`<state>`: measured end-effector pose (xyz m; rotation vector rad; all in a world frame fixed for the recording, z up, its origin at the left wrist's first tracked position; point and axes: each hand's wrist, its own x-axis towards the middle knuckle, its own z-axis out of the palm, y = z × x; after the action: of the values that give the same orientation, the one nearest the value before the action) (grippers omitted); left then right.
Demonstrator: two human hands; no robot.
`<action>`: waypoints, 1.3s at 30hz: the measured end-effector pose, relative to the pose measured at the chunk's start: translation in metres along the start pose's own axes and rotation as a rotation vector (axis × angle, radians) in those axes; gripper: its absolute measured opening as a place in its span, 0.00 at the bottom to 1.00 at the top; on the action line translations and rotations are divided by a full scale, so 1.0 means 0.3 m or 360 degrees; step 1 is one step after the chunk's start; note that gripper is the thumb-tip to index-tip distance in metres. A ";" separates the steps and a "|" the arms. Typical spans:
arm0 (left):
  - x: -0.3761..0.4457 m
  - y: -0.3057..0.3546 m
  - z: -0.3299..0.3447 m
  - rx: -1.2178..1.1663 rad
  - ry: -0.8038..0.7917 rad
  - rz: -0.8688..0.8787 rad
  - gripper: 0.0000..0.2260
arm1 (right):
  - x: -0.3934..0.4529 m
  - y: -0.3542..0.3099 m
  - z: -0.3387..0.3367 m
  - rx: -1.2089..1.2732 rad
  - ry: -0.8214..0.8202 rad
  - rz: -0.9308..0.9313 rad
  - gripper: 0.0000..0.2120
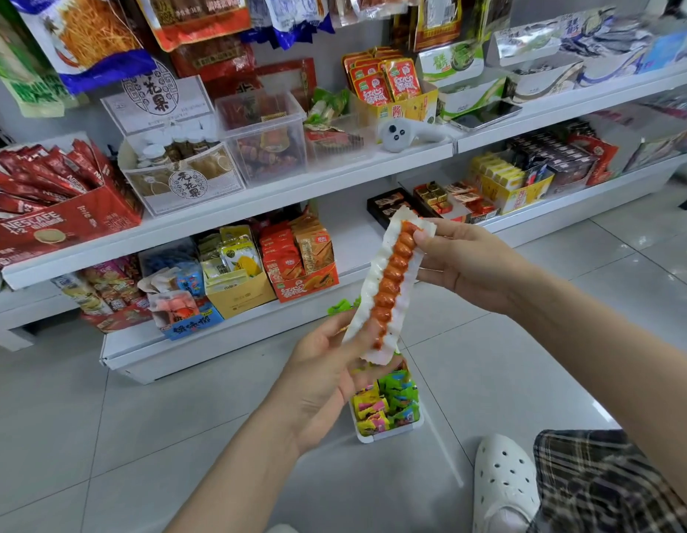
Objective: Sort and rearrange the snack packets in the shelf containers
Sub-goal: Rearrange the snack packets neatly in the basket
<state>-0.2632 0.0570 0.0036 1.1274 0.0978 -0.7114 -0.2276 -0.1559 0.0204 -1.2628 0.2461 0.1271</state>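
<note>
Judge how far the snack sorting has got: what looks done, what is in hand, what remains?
Done: the clear container on the shelf already holds similar reddish packets. In hand: the left hand and right hand each hold one end of a long sausage-twist packet. Left: the floor tray of small bright packets sits unshelved.

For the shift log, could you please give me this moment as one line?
left hand: pinches packet bottom | right hand: pinches top | skewer snack packet: held above candy tray on floor | stage: sorting
</note>
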 end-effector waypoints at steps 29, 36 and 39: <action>0.322 -0.223 -0.442 0.1525 0.0733 0.0247 0.10 | 0.146 0.077 -0.120 -0.2039 0.0440 -0.0336 0.07; 0.566 -0.338 -0.517 0.2213 0.0426 0.0212 0.17 | 0.340 0.203 -0.132 -0.2311 0.0367 -0.0588 0.07; 0.675 -0.360 -0.503 0.2309 0.0307 0.0294 0.23 | 0.410 0.255 -0.124 -0.2336 0.0279 -0.0617 0.06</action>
<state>-0.1254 0.0646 -0.2338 2.5441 -0.4323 -0.4388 -0.1306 -0.1734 -0.0921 -2.7593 0.0097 -0.1907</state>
